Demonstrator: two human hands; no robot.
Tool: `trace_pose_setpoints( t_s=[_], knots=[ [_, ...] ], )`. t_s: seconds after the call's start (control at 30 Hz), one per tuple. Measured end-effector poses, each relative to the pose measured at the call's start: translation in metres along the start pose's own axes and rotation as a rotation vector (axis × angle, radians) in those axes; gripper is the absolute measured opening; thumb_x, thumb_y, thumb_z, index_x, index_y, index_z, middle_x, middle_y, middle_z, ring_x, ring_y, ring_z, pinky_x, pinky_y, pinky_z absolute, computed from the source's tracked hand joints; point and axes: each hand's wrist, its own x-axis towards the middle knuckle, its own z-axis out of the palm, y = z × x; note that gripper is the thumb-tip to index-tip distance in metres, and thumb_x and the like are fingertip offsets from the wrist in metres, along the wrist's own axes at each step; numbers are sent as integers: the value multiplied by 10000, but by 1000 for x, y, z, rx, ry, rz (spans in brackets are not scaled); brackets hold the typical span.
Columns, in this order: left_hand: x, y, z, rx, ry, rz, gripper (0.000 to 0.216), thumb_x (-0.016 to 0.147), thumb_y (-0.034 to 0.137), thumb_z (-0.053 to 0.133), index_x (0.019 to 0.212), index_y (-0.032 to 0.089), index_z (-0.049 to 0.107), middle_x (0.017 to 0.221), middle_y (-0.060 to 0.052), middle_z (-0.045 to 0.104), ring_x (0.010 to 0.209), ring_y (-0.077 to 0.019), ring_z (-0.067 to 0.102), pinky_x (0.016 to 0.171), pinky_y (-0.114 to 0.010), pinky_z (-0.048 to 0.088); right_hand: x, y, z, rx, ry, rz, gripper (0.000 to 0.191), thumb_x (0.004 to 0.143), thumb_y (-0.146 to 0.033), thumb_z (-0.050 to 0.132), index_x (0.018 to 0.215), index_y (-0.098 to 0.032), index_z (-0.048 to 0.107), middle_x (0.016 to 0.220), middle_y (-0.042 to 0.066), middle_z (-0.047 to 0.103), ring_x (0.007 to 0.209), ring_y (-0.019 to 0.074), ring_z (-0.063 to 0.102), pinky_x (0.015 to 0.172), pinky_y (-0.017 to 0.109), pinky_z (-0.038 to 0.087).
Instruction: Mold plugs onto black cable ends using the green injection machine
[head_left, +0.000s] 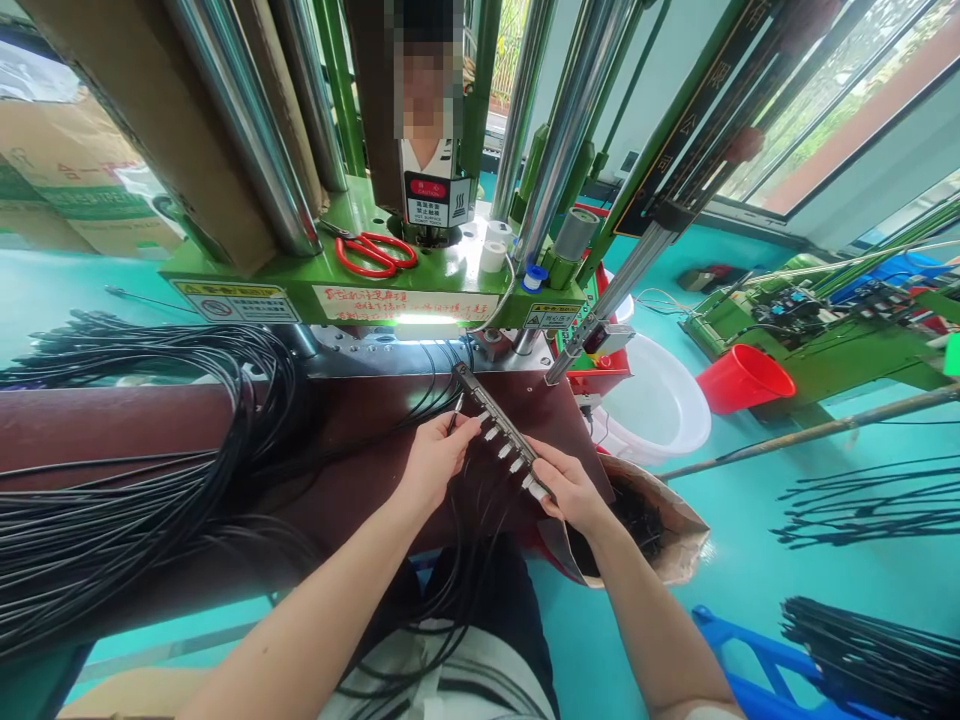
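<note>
A long dark metal fixture bar (491, 412) with several white-tipped cable plugs along it lies slantwise on the dark red work surface (360, 470). My right hand (570, 490) grips its near end. My left hand (439, 452) pinches one black cable plug (457, 408) beside the far part of the bar. Black cables run from the plugs down toward my lap.
A big bundle of black cables (127, 480) covers the left. The green moulding machine (390, 270) stands behind, red scissors (375, 253) on it, and a person beyond. At right are a white basin (664, 405), a red bucket (742, 378) and a paper sack of scrap (660, 535).
</note>
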Motion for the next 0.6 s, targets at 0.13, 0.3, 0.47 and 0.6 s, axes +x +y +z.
trace_pose_setpoints(
  t_s=[0.13, 0.3, 0.47, 0.6],
  knots=[
    [-1, -1, 0, 23, 22, 15, 284, 634, 368, 651, 609, 163, 456, 385, 113, 243, 340, -12, 174, 337, -151, 109, 0, -1, 3, -107, -20, -39, 521, 822, -408, 516, 1280, -171, 441, 546, -51, 419, 376, 28, 288, 310, 159, 217],
    [0, -3, -4, 95, 17, 75, 278, 713, 426, 563, 638, 175, 470, 427, 90, 280, 354, -34, 216, 339, -168, 151, 1, -3, 3, -115, -36, -30, 505, 817, -416, 520, 1259, -177, 471, 555, -42, 433, 394, 36, 306, 324, 165, 214],
    [1, 1, -14, 229, 51, 206, 409, 749, 501, 493, 515, 178, 402, 479, 43, 365, 424, -70, 327, 406, -202, 272, -1, -6, -2, -16, -20, -4, 507, 806, -399, 538, 1253, -170, 475, 556, -48, 424, 362, 24, 271, 300, 160, 170],
    [-2, 7, -17, 203, -117, 54, 439, 736, 515, 505, 483, 169, 408, 484, 32, 404, 450, -78, 365, 448, -208, 288, -1, -6, -5, -34, -74, -1, 478, 821, -375, 522, 1250, -167, 480, 575, -35, 455, 358, 21, 293, 303, 160, 172]
  ],
)
